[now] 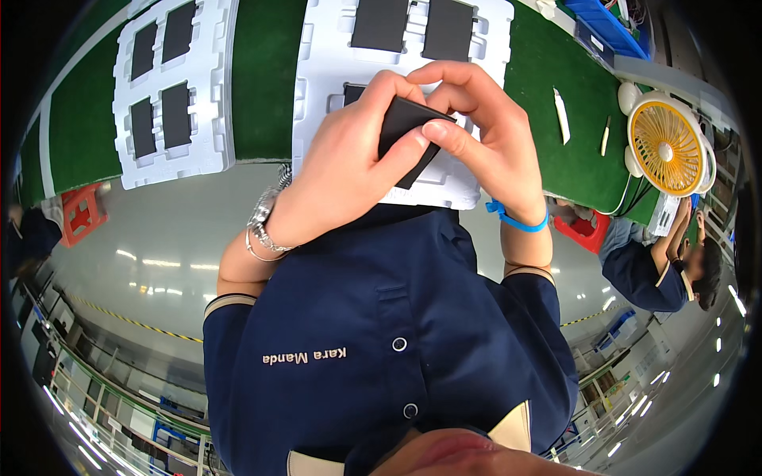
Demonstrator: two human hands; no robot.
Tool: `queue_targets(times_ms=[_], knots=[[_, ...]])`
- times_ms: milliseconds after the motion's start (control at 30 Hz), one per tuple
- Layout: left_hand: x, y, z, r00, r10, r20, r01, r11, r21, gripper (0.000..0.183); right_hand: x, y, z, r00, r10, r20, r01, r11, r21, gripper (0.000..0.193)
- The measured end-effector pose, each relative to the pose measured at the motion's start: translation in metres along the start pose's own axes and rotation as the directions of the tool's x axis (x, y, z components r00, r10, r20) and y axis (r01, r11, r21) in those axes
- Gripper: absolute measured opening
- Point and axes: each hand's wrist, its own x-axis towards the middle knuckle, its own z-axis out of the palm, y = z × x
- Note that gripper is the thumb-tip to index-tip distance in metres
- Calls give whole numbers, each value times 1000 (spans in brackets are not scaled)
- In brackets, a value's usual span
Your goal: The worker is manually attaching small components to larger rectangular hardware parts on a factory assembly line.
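Green work surface (266, 95), set over a grey floor (175, 214); at its right, one fan (665, 151), white with yellow grille, and one slim white tool (562, 117). Writing: one line of pale lettering (304, 355), upside down to the view, on a navy shirt (468, 333). White moulded tray (325, 63), black panels seated in it; second such tray (213, 119) to the left, holding four. Principal item: one flat black piece (403, 119), oblong, held above the nearer tray's front part, tilted, long axis slanting from far right to near left. Left hand (341, 155) and right hand (500, 131), close together, both gripping it; right thumb pressed at its far-right corner.
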Motion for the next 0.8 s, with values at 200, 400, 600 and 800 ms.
queue_targets(times_ms=[200, 400, 600, 800], knots=[[-5, -30, -45, 900, 273, -340, 58, 699, 713, 39, -13, 20, -23, 972, -2, -235, -86, 928, -362, 20], [-21, -52, -44, 954, 202, -222, 26, 680, 732, 42, -13, 33, -22, 966, -231, -118, 100, 751, -653, 19], [-18, -45, -43, 953, 183, -243, 54, 685, 727, 39, -13, 32, -35, 993, -5, -122, -24, 972, -234, 18], [-18, -36, -40, 932, 127, -339, 51, 881, 471, 38, -14, 41, -21, 965, -239, -107, 128, 788, -603, 20]])
